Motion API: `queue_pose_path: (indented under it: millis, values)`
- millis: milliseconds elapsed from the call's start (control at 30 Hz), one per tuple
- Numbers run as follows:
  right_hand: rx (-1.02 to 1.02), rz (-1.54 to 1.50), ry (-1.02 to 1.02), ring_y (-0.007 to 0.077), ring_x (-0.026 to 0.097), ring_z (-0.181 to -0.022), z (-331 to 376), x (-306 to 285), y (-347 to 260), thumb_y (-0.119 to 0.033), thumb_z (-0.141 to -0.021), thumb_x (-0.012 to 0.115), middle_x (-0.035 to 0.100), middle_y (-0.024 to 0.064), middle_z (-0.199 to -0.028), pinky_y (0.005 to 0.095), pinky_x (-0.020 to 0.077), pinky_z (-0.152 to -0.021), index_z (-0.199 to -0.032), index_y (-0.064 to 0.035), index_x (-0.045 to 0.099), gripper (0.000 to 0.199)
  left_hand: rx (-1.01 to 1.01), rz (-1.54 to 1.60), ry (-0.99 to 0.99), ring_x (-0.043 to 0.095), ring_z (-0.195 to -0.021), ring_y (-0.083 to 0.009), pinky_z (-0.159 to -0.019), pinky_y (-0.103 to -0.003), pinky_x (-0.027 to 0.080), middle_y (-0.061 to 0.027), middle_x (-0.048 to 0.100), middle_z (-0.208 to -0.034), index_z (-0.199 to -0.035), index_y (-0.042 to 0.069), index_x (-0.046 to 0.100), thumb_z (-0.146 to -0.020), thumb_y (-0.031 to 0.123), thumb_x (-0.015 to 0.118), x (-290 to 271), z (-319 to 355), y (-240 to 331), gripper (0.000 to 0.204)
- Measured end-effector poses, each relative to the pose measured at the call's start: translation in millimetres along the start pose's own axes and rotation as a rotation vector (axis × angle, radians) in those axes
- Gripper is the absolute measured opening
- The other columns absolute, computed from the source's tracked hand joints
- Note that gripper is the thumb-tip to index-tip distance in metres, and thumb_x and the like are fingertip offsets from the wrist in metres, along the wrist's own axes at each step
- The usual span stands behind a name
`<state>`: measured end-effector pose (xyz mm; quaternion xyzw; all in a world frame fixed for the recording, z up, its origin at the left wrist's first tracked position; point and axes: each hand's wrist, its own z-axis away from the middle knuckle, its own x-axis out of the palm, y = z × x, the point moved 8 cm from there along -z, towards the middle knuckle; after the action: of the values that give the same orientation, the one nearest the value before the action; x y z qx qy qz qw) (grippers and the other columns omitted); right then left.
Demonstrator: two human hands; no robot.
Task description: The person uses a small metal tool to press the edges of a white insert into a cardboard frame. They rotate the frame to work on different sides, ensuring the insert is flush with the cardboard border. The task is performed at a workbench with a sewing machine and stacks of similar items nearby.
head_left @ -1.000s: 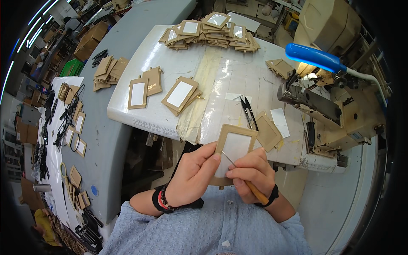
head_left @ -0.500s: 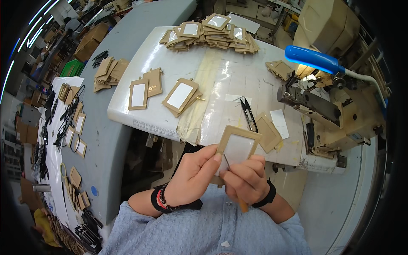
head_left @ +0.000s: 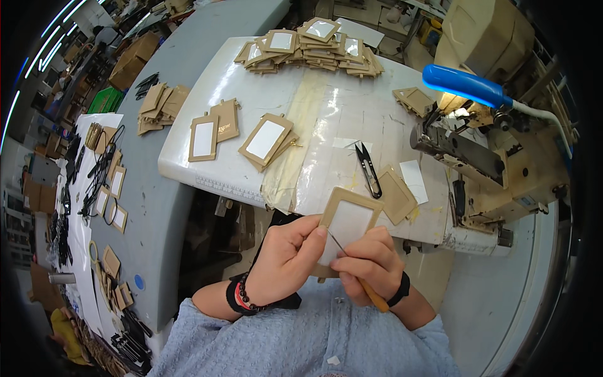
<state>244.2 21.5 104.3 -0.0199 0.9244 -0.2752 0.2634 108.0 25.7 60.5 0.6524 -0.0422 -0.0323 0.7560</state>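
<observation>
Above my lap, my left hand [head_left: 281,256] is closed on the left edge of a tan card holder [head_left: 355,197] with a pale window. My right hand [head_left: 372,261] grips an awl [head_left: 377,300] by its orange-brown handle. The thin metal shaft slants up and left across the window, its tip close to my left thumb at the frame's inner edge. Just beyond the holder, black thread snips [head_left: 369,171] lie on the white work surface. Beside them are a tan panel [head_left: 397,196] and a white card [head_left: 413,181].
Several card holders are heaped [head_left: 314,53] at the far side. A few more [head_left: 266,139] lie at the left. On the right stands a sewing machine [head_left: 465,154] under a blue lamp [head_left: 465,85]. A grey table [head_left: 157,188] on the left carries black cords and tan pieces.
My right hand has turned, so the awl's handle swings out to the right and more of its shaft shows. The tip has shifted up toward my left thumb.
</observation>
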Motion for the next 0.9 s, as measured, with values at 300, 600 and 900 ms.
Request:
queue_pose_path:
  millis: [300, 600, 900]
  values:
    - [-0.012, 0.008, 0.006, 0.0209, 0.057, -0.079, 0.4, 1.9, 0.9, 0.001, -0.068, 0.07, 0.061, 0.0054, -0.094, 0.031, 0.0461, -0.067, -0.093, -0.0042, 0.069, 0.025, 0.01, -0.022, 0.033, 0.056, -0.08, -0.0047, -0.069, -0.021, 0.047, -0.0045, 0.068, -0.09, -0.113, -0.007, 0.064, -0.1, 0.01, 0.045, -2.7, 0.5, -0.2, 0.028]
    - [-0.03, 0.03, 0.001, 0.021, 0.057, -0.081, 2.8, 4.4, 1.4, 0.0, -0.069, 0.071, 0.061, 0.0058, -0.096, 0.0312, 0.0461, -0.067, -0.094, -0.004, 0.069, 0.025, 0.022, -0.052, 0.051, 0.056, -0.077, -0.0042, -0.066, -0.021, 0.047, -0.004, 0.068, -0.086, -0.111, -0.007, 0.064, -0.1, 0.01, 0.046, -3.3, -0.1, 2.0, 0.027]
    - [-0.046, 0.057, -0.001, 0.0222, 0.057, -0.08, 2.7, 5.8, 0.1, -0.001, -0.071, 0.069, 0.06, 0.0067, -0.095, 0.032, 0.0465, -0.066, -0.093, -0.0022, 0.068, 0.023, 0.019, -0.076, 0.067, 0.055, -0.076, -0.0035, -0.065, -0.02, 0.046, -0.0034, 0.067, -0.084, -0.109, -0.007, 0.065, -0.1, 0.01, 0.046, -4.3, -0.1, 0.7, 0.027]
